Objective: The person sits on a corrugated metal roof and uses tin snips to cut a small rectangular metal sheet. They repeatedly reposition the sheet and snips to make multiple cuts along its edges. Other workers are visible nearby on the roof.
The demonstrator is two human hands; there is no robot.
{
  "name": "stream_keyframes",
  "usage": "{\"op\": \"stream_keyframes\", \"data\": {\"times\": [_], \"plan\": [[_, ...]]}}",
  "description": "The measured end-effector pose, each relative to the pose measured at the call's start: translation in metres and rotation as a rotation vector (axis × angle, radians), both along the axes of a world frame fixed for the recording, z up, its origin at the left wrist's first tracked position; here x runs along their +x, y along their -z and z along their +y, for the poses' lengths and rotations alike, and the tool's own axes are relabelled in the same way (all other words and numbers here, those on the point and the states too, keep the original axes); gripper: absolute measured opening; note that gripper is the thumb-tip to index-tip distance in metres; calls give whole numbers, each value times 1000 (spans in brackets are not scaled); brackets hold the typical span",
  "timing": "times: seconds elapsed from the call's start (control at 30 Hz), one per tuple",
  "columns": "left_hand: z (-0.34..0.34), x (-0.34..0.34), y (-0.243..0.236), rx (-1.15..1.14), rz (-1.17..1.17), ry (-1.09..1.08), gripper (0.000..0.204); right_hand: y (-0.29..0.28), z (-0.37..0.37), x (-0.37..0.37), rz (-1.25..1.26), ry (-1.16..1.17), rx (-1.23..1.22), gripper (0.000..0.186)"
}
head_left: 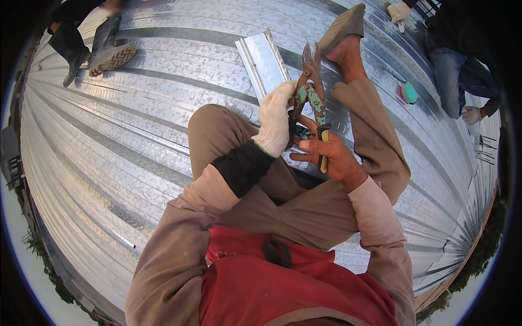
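Over my crossed legs I hold a pair of worn tin snips (pixel 315 103), rusty with chipped green paint, blades pointing away from me and slightly parted. My left hand (pixel 276 115), in a white knitted glove, closes around the snips' left side and handle; its fingertips are hidden. My bare right hand (pixel 338 157) grips the other handle, black and yellow, between thumb and fingers. A small dark object (pixel 303 132) shows between the handles, too unclear to name. Just beyond my left hand lies a short ribbed metal offcut (pixel 265 61).
I sit on ribbed metal sheeting (pixel 119 163). A round turquoise and red object (pixel 408 93) lies to the right. One person in rubber boots (pixel 70 51) is at far left; another, in jeans (pixel 451 81), crouches at far right with a tool in a gloved hand (pixel 399 13).
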State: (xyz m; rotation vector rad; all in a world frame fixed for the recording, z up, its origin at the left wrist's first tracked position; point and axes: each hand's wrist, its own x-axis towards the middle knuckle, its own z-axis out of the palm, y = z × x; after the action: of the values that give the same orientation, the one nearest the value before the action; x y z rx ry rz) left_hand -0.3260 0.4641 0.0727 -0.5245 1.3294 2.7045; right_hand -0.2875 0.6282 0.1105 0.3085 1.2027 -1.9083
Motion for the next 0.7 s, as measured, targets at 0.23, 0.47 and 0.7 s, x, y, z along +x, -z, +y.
{"op": "stream_keyframes", "data": {"times": [0.23, 0.47, 0.7], "plan": [[-2, 3, -15, 152, -55, 115, 33, 15, -5, 7, 255, -3, 249, 92], [-1, 0, 1, -169, 117, 165, 37, 18, -1, 4, 200, 5, 145, 78], [-9, -7, -8, -324, 80, 119, 25, 15, 3, 4, 247, 113, 265, 65]]}}
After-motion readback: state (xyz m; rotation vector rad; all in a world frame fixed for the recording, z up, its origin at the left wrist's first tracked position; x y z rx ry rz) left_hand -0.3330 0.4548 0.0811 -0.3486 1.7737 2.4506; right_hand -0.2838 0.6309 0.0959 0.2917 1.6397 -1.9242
